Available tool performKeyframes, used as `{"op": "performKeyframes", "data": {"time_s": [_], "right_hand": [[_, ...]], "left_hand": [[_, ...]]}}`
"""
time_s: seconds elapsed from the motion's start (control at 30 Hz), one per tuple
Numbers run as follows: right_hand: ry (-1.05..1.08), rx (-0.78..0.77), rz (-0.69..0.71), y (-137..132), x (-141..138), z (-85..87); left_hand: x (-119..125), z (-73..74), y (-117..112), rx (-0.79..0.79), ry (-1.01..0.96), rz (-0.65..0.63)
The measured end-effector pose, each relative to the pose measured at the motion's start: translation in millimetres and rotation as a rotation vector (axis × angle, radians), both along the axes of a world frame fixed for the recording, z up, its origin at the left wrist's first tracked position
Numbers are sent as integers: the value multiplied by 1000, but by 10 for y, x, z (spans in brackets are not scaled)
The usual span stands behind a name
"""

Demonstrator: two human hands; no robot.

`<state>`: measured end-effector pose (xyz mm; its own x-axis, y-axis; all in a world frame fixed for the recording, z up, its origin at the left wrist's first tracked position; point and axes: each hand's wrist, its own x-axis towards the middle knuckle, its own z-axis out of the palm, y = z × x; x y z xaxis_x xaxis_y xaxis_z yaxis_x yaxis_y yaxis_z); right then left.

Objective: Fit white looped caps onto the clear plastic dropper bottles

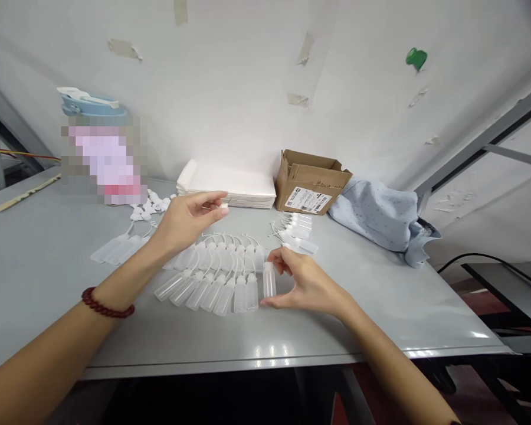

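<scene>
My right hand (303, 280) holds a small translucent plastic bottle (269, 282) upright, with the thumb at its base and the fingers at its top. My left hand (188, 218) is raised over the table, its thumb and fingertips pinched on a small white cap (223, 206). Between and below the hands, several capped bottles (223, 298) with looped straps lie in rows. More such bottles (298, 227) lie beyond my right hand, and a few others (119, 249) lie to the left, by a heap of white caps (153, 203).
At the back of the grey table (177, 348) stand a stack of white sheets or envelopes (230, 183) and an open cardboard box (310, 180). A pale blue cloth (376, 212) lies at right. A blue-lidded, blurred pink container (104, 153) and a wooden strip (26, 193) are at left.
</scene>
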<state>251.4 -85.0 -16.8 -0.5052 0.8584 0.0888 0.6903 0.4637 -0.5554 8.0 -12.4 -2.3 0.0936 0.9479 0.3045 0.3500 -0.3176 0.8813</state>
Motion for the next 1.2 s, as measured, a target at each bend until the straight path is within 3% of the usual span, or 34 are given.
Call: {"op": "performKeyframes", "data": {"time_s": [0.1, 0.2, 0.3, 0.43, 0.7, 1.2], "right_hand": [[139, 100, -11, 35, 20, -28], [263, 214, 1, 54, 6, -65], [347, 310, 27, 49, -23, -85], [415, 365, 70, 24, -57, -83], [515, 240, 108, -19, -103, -68], [479, 440, 127, -18, -91, -65]], "left_hand": [[186, 46, -192, -180, -476, -215], [365, 27, -363, -338, -627, -376], [472, -29, -457, -454, -684, -423], [511, -74, -480, -505, -731, -371], [534, -70, -504, -610, -736, -417], [449, -62, -439, -590, -544, -372]]}}
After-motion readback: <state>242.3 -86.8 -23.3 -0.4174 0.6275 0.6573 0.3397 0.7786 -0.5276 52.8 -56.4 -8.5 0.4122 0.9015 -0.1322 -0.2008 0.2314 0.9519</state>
